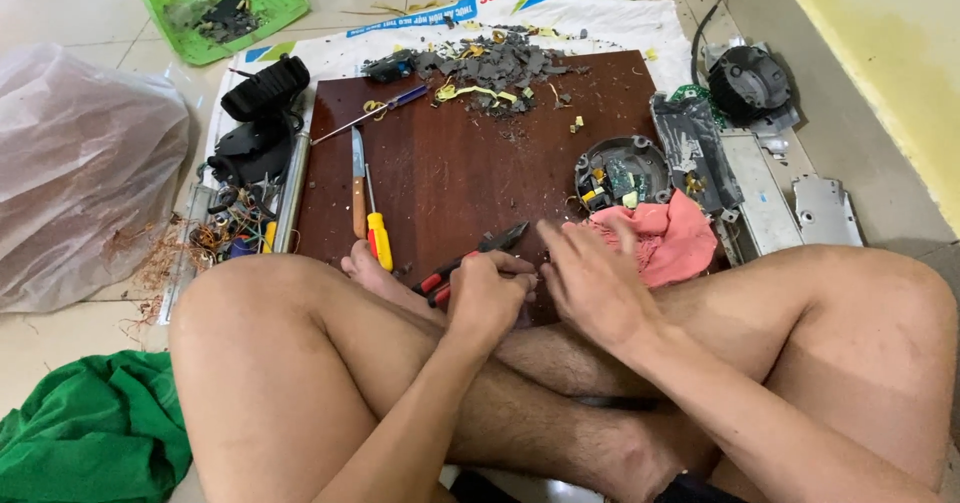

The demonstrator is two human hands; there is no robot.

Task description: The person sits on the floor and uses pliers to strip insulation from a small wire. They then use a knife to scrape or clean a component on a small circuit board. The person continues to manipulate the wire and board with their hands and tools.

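Left fingers: curled tight round the red-and-black handles of pliers, lower centre of frame.
Right fingers: loosely spread, holding nothing visible, tips near the plier nose.
Left hand, right hand: close together above crossed legs.
Board: dark wood, centre.
Pink cloth: just right of the hands.
Advice: a firm grip, with fingertips clear of the jaws, seemed wise.

Green tray top left, clear plastic bag left, green cloth bottom left, pink rag, knife.
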